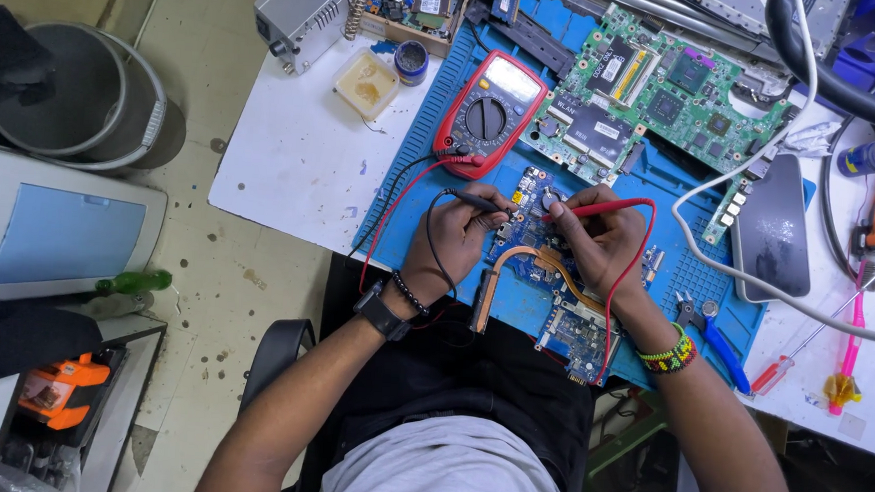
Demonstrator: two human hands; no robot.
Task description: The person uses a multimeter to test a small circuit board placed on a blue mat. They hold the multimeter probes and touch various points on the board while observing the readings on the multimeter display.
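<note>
On the blue mat (pixel 554 312), probing the board (pixel 532 243): left hand (pixel 455 239) pinching black probe (pixel 477 202), right hand (pixel 606 237) pinching red probe (pixel 614 207); likely needing steady tips

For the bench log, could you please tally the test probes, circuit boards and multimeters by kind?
Test probes: 2, black probe in left hand, red probe in right hand
Circuit boards: 2, blue board, green board
Multimeters: 1, red multimeter
Total: 5
</note>
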